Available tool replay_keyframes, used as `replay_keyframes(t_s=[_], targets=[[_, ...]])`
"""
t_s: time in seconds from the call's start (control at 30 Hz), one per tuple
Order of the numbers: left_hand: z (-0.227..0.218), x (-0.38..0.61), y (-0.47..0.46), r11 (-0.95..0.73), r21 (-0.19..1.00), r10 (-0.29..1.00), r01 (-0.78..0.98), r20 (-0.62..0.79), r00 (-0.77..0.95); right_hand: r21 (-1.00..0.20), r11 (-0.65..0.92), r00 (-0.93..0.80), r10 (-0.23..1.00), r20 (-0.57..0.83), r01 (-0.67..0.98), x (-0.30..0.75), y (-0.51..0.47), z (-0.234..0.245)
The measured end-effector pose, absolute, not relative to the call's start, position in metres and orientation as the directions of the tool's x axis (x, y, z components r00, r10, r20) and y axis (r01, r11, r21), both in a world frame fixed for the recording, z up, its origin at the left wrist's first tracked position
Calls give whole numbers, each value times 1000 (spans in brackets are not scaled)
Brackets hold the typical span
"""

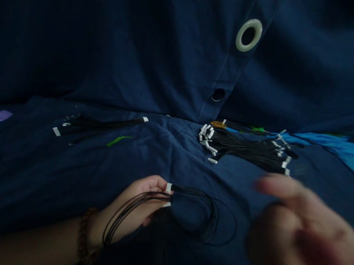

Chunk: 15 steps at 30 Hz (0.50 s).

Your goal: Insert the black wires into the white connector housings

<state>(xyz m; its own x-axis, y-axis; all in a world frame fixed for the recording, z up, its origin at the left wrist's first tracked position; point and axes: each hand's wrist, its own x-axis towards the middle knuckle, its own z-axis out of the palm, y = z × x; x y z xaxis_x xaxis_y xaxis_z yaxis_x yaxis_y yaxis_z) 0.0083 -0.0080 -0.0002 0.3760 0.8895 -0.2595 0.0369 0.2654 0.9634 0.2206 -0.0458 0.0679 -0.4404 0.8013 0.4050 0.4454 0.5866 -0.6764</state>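
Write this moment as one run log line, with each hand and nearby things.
left hand: holds black wires with white connectors | right hand: open, blurred | near: wire pile on navy cloth

I can't read any text, labels, brands or numbers from here. The white plugs point(206, 133) on the black wires point(244, 148) show no marking I can make out, and the small orange disc point(218, 124) behind them is too dim and small for me to read.
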Motion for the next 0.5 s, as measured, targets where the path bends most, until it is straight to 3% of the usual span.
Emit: replay_keyframes(t_s=[0.03, 0.07, 0.13, 0.23, 0.33, 0.5], targets=[[-1, 8, -9, 276, 961, 882, 30, -266, 390, -834, 441, -453, 850, 270, 331, 212, -46, 64], [-2, 9, -11, 293, 956, 872, 20, -276, 405, -909, 322, -490, 857, 161, 265, 204, -45, 59], [-5, 10, -14, 343, 939, 842, 6, -310, 442, -901, 250, -464, 884, 62, 355, 195, -44, 48], [-7, 13, -19, 416, 909, 789, -10, -356, 500, -694, 423, -440, 882, 168, 583, 194, -44, 35], [-4, 15, -20, 469, 883, 765, -15, -398, 506, -466, 579, -476, 816, 329, 669, 198, -48, 28], [2, 12, -20, 502, 865, 742, 17, -440, 505, -318, 663, -479, 726, 493, 678, 201, -51, 21]])
